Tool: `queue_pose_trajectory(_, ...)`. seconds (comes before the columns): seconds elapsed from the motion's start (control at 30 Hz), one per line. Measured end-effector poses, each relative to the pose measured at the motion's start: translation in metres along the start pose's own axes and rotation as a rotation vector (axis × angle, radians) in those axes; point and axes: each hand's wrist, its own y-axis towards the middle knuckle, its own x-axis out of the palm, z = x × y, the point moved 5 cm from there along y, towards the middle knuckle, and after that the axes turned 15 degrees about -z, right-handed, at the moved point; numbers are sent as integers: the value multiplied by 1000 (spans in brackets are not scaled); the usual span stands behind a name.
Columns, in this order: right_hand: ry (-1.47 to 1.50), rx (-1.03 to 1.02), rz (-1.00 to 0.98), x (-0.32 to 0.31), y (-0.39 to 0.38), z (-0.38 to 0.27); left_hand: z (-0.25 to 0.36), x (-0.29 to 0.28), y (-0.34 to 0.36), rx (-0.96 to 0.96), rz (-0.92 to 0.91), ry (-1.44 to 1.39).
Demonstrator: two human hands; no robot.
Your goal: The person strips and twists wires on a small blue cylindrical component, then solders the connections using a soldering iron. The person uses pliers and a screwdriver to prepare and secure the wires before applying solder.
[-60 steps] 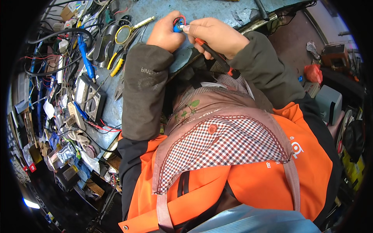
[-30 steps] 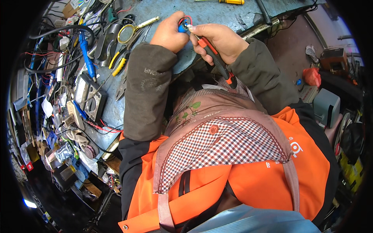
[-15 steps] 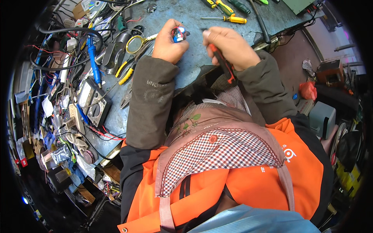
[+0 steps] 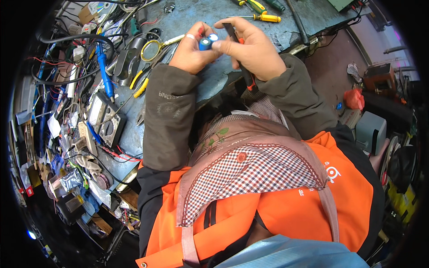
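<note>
Over the blue bench, my left hand (image 4: 193, 52) is closed around a pair of small blue cylinders (image 4: 206, 43) that look like battery cells, their pale ends facing up. A bit of red wire (image 4: 201, 31) shows by its fingertips. My right hand (image 4: 255, 48) is closed on a slim red-and-black handled tool (image 4: 248, 78); a flat dark piece of it sticks up past the fingers, and I cannot make out its exact kind. The right thumb reaches the cylinders, and the two hands nearly meet.
Left of my hands lie a magnifying glass (image 4: 152, 51), yellow-handled pliers (image 4: 141, 87), a blue pen-shaped tool (image 4: 105, 73) and a multimeter (image 4: 108, 127) among tangled cables. A yellow screwdriver (image 4: 267, 18) and a black rod (image 4: 298, 23) lie at the far right, near the bench edge.
My right hand has moved left, bringing its tool up against my left hand. The blue cylinders are turned so that their ends show more. The view has shifted slightly.
</note>
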Motion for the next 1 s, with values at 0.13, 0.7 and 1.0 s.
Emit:
queue_pose_trajectory(0.13,-22,-15,41,-4,-1,7,5,4,2,65,19,113)
queue_pose_trajectory(0.7,-153,204,-80,-14,-18,12,2,6,1,3,41,144)
queue_pose_trajectory(1.0,-201,221,-95,-15,-18,16,-1,10,1,41,25,204)
